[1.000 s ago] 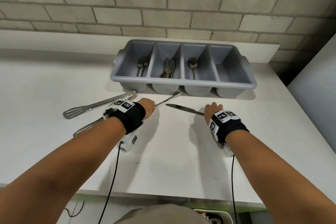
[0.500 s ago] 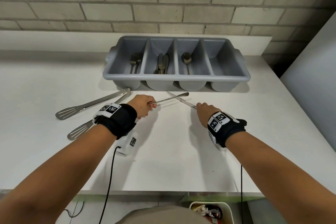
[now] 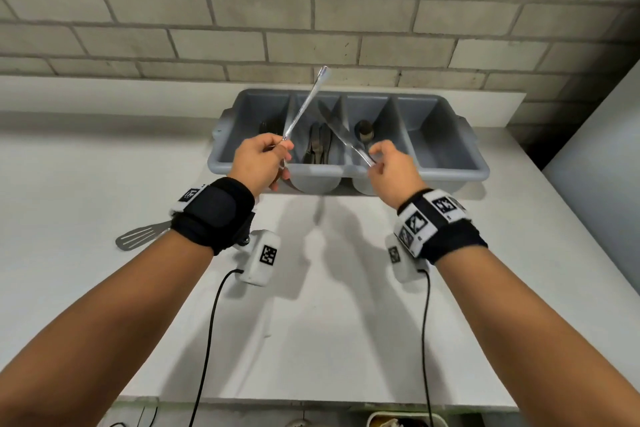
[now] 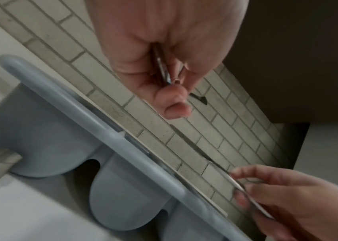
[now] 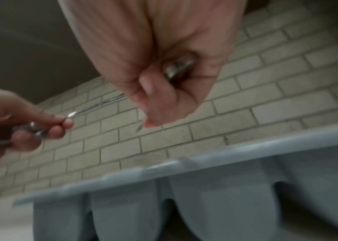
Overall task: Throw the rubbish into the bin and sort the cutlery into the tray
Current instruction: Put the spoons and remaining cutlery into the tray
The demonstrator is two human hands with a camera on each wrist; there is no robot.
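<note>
While both hands are raised over the near edge of the grey cutlery tray (image 3: 446, 168), each has a piece of cutlery pinched in curled fingers. The left hand (image 3: 259, 163) grips a slim metal utensil (image 3: 304, 104) by its lower end, the long handle slanting up and to the right above the tray's left side; which kind of utensil it is cannot be told. The right hand (image 3: 388, 166) holds a knife (image 3: 341, 132) by the handle, blade pointing up and to the left over the second compartment. The two pieces are apart. The tray sits at the far side of the white worktop (image 3: 346, 322), against a brick wall (image 3: 311, 10). Forks (image 3: 268, 128) lie in its leftmost compartment, knives (image 3: 317, 147) in the second, a spoon (image 3: 364, 131) in the third; the rightmost shows nothing in it. A slotted metal spatula (image 3: 138, 237) lies on the worktop to the left, partly hidden behind the left wrist strap. At the near edge, below the worktop, the rim of a bin (image 3: 405, 421) with rubbish inside shows.
</note>
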